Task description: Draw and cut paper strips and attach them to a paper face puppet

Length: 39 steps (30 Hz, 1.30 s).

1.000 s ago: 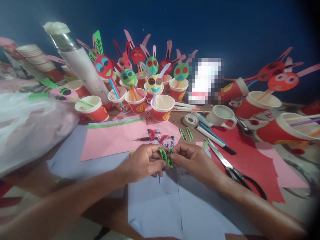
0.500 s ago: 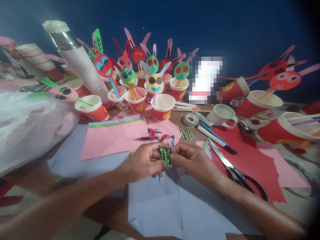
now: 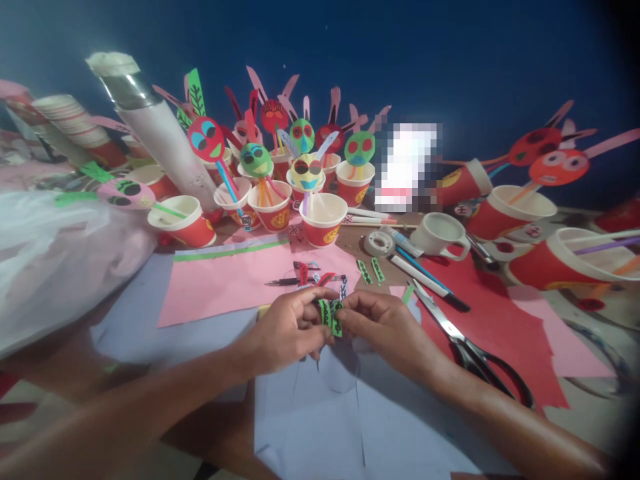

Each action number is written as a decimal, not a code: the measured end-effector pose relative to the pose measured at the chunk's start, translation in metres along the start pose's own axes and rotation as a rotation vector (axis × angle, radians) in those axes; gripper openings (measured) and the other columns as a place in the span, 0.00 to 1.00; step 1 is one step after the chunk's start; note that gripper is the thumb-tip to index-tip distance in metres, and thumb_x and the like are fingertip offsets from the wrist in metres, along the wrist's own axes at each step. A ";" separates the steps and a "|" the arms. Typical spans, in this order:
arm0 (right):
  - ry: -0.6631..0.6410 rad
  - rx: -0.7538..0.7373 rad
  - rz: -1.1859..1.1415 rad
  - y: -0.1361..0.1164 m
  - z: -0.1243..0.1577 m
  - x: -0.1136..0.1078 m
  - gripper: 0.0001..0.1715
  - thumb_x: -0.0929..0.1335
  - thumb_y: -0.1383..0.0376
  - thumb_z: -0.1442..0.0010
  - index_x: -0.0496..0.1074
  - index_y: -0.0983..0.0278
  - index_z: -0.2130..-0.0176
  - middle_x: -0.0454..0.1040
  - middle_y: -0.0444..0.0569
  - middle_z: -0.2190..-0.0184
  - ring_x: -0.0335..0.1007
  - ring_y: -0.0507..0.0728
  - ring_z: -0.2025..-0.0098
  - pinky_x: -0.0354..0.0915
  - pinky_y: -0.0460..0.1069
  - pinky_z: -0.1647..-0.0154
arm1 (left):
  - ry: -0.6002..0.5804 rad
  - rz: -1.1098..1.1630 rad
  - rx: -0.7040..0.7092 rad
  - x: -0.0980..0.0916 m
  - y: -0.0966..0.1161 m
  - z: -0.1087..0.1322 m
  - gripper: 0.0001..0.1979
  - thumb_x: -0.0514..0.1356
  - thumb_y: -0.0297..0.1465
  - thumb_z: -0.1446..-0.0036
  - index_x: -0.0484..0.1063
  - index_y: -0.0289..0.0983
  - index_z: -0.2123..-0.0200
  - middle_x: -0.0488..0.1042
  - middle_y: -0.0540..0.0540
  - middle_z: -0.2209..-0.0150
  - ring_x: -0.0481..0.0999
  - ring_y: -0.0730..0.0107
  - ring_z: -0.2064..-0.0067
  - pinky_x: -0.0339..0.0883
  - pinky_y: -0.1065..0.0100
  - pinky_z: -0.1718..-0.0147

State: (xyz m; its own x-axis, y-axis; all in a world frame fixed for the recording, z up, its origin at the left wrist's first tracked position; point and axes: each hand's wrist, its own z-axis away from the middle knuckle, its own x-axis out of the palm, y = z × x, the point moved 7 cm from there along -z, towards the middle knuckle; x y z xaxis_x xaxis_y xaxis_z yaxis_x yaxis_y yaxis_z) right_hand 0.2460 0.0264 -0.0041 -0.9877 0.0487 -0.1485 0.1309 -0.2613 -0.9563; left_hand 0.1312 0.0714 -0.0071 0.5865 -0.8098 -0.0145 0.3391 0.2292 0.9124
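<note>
Two small green paper strips with black markings are held side by side over the pale blue paper (image 3: 305, 413). My left hand (image 3: 290, 327) pinches the left green paper strip (image 3: 325, 315) between thumb and fingers. With thumb and fingertips, my right hand (image 3: 377, 321) grips the right green paper strip (image 3: 337, 320). The strips nearly touch or overlap; I cannot tell which. Just beyond my fingers lie a black pen (image 3: 283, 282) and red marked paper pieces (image 3: 303, 272). Two more green strips (image 3: 364, 271) rest on the table to the right.
Black-handled scissors (image 3: 457, 333) lie on red paper (image 3: 530, 347) near my right forearm. Tape (image 3: 379, 244), a white mug (image 3: 440, 233) and markers stand beyond. Paper cups (image 3: 323, 223) with paper-faced figures line the back, beside a flask (image 3: 165, 140). A plastic bag (image 3: 75, 253) sits left.
The camera view has shifted slightly. Both hands keep their hold on the green strips, whose angle has changed a little.
</note>
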 end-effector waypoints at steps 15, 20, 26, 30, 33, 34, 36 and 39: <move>0.020 -0.033 -0.012 0.004 0.000 0.000 0.10 0.65 0.63 0.43 0.67 0.64 0.74 0.69 0.42 0.78 0.62 0.49 0.76 0.56 0.45 0.76 | -0.008 0.048 -0.017 0.000 0.001 0.000 0.25 0.59 0.26 0.49 0.61 0.37 0.47 0.72 0.51 0.74 0.70 0.76 0.78 0.62 0.73 0.79; 0.017 -0.044 -0.009 0.003 0.000 0.000 0.10 0.65 0.63 0.43 0.68 0.64 0.74 0.68 0.42 0.78 0.62 0.49 0.76 0.56 0.45 0.75 | 0.008 0.033 -0.025 0.000 0.002 -0.001 0.26 0.59 0.26 0.51 0.62 0.35 0.47 0.72 0.51 0.75 0.70 0.75 0.79 0.61 0.74 0.80; 0.006 -0.023 -0.004 0.005 0.000 0.002 0.09 0.65 0.64 0.43 0.67 0.64 0.74 0.66 0.40 0.79 0.58 0.48 0.78 0.53 0.44 0.77 | -0.001 -0.003 0.000 0.000 0.003 -0.001 0.26 0.58 0.25 0.50 0.61 0.35 0.46 0.72 0.51 0.75 0.70 0.76 0.78 0.62 0.74 0.79; 0.011 -0.023 0.002 0.004 0.000 0.002 0.09 0.65 0.64 0.44 0.67 0.64 0.75 0.64 0.40 0.81 0.56 0.48 0.78 0.52 0.44 0.78 | 0.007 -0.007 0.010 0.000 0.002 0.000 0.25 0.58 0.25 0.49 0.61 0.35 0.46 0.72 0.51 0.75 0.70 0.76 0.78 0.63 0.74 0.79; 0.008 -0.007 -0.002 0.005 0.001 0.003 0.10 0.65 0.62 0.44 0.67 0.64 0.74 0.64 0.40 0.80 0.56 0.48 0.78 0.51 0.44 0.79 | 0.011 -0.003 0.003 0.000 0.002 0.000 0.25 0.58 0.25 0.50 0.61 0.35 0.47 0.71 0.51 0.76 0.70 0.76 0.79 0.62 0.75 0.80; 0.008 -0.002 -0.011 0.005 0.001 0.003 0.10 0.65 0.62 0.44 0.67 0.64 0.74 0.64 0.40 0.80 0.56 0.48 0.78 0.52 0.44 0.79 | 0.010 -0.003 -0.002 0.000 0.003 0.001 0.25 0.58 0.25 0.50 0.61 0.34 0.47 0.71 0.51 0.76 0.70 0.76 0.79 0.62 0.75 0.80; 0.011 -0.002 -0.033 0.006 0.001 0.002 0.11 0.65 0.60 0.43 0.66 0.64 0.74 0.64 0.41 0.79 0.57 0.48 0.78 0.53 0.43 0.79 | 0.005 0.000 -0.004 0.000 0.003 0.001 0.25 0.58 0.25 0.50 0.61 0.34 0.47 0.71 0.51 0.76 0.70 0.76 0.79 0.62 0.74 0.80; 0.027 -0.016 -0.044 0.005 0.000 0.001 0.12 0.65 0.60 0.44 0.66 0.64 0.75 0.63 0.40 0.80 0.57 0.48 0.78 0.54 0.43 0.78 | -0.002 0.012 0.016 0.000 0.004 0.001 0.24 0.57 0.25 0.49 0.61 0.35 0.47 0.70 0.52 0.75 0.70 0.76 0.78 0.62 0.74 0.79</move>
State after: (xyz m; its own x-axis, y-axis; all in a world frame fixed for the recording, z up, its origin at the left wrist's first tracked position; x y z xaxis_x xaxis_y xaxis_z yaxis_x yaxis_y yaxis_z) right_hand 0.2456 0.0247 -0.0091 -0.9899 0.0863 -0.1123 0.0884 -0.2432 -0.9659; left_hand 0.1316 0.0715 -0.0032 0.5889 -0.8082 -0.0022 0.3199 0.2305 0.9190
